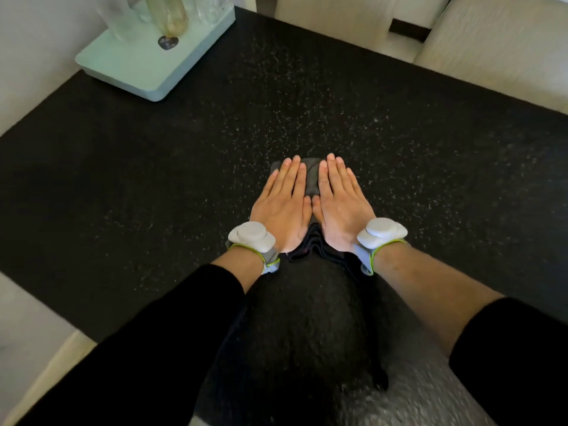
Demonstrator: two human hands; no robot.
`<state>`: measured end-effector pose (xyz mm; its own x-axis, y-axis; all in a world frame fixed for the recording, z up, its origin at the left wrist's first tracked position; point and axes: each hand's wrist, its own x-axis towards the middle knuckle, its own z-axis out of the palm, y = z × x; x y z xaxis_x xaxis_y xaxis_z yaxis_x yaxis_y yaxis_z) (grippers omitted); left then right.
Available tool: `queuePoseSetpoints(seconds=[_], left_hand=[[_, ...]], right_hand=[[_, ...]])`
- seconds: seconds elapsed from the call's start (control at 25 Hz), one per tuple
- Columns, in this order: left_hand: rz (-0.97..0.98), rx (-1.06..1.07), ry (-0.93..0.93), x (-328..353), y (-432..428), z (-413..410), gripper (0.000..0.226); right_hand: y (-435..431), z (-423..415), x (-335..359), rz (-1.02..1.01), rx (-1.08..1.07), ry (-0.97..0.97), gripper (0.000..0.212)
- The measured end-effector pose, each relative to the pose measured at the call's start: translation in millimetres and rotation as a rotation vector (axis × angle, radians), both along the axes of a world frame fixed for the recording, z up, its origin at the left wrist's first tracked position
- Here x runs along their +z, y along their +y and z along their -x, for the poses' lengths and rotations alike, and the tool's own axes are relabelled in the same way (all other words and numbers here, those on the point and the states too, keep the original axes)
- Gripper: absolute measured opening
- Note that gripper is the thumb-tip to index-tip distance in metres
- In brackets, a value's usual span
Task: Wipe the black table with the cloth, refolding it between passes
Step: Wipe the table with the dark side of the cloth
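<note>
Two hands, left hand point(281, 199) and right hand point(339, 199), flat on one cloth point(310, 179).

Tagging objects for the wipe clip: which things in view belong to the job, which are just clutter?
In the job:
- dark cloth, folded, pressed flat under both palms
- left hand
- right hand
- black table

Lying about:
- pale green tray, far left corner
- glass vessels on the tray
- heart-shaped piece on the tray
- wrist bands
</note>
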<state>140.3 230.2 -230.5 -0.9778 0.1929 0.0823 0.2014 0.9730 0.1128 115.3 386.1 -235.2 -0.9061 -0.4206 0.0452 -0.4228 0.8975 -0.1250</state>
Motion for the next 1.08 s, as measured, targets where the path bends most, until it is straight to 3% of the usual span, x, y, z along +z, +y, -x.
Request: queuePoseSetpoints(seconds=[0.24, 0.44, 0.8, 1.08], left_hand=[[0.037, -0.028, 0.007, -2.9, -17.5, 78.5, 0.065], [0.005, -0.020, 0.037, -4.7, -19.8, 84.6, 0.065], [0.054, -0.030, 0.035, -3.4, -20.1, 25.8, 0.069], [0.057, 0.025, 0.013, -1.7, -4.2, -66.4, 0.069]], right_hand=[[-17.8, 70.8, -3.7, -0.003, -0.059, 0.024, 0.070], [-21.5, 76.5, -0.9, -0.012, -0.067, 0.003, 0.071], [-21.1, 17.0, 4.3, 0.021, -0.065, -0.058, 0.076], [-4.7, -64.8, 2.7, 0.023, 0.010, -0.059, 0.076]])
